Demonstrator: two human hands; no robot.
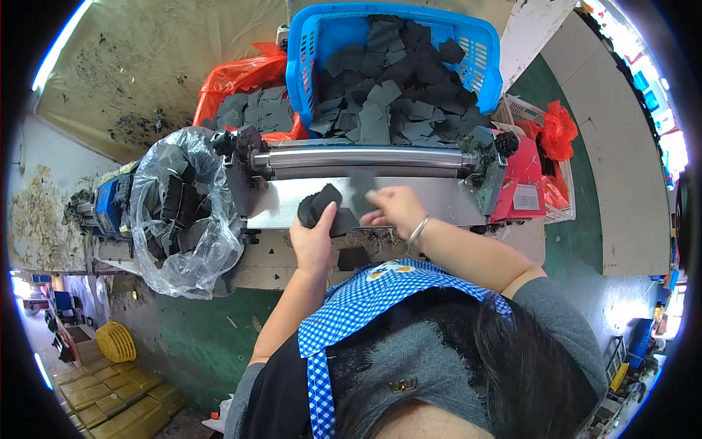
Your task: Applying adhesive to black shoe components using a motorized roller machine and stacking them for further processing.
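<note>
My left hand (313, 245) grips a small stack of black sheet pieces (319, 205) over the metal feed plate (439, 196) of a roller machine. Just to its right, my right hand (398, 212) pinches one dark grey sheet piece (362, 189), which is smeared by motion. Behind both hands runs the machine's shiny steel roller (365, 157). A loose black piece (354, 258) lies below the plate, near my apron. Beyond the roller, a blue plastic basket (296, 69) leans with its heap of dark sheet pieces (409, 110) spilling toward the machine.
A clear plastic bag (219, 267) with dark pieces stands left of the plate. An orange-red bag (227, 79) with more pieces sits behind it. The machine's red end housing (523, 179) is on the right, beside a white crate (563, 214). Yellowish bundles (121, 395) lie at lower left.
</note>
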